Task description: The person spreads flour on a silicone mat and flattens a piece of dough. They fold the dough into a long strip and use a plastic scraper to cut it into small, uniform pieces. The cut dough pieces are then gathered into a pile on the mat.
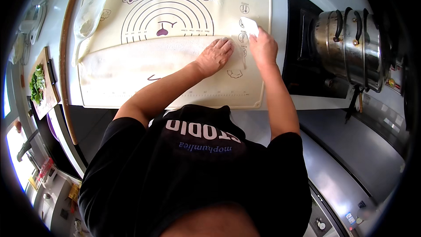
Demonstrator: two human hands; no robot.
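A long sheet of pale dough (141,54) stretches across a cream pastry mat (223,95) printed with arcs and paw prints. My left hand (215,56) rests palm down on the dough near its right end, the fingers close to its far edge. Off that end, my right hand (264,46) grips a white dough scraper (249,25), which is raised at a tilt. A narrow strip of dough edge (242,60) shows between the two hands. Whether the scraper touches the mat cannot be told.
A translucent plastic scoop (88,19) lies at the mat's left. Beyond it runs a long wooden rolling pin (65,62). Chopped greens (37,84) lie on a cutting board (49,100) beside a knife (51,71). At right, a steel steamer pot (353,46) stands on a black cooktop (302,79).
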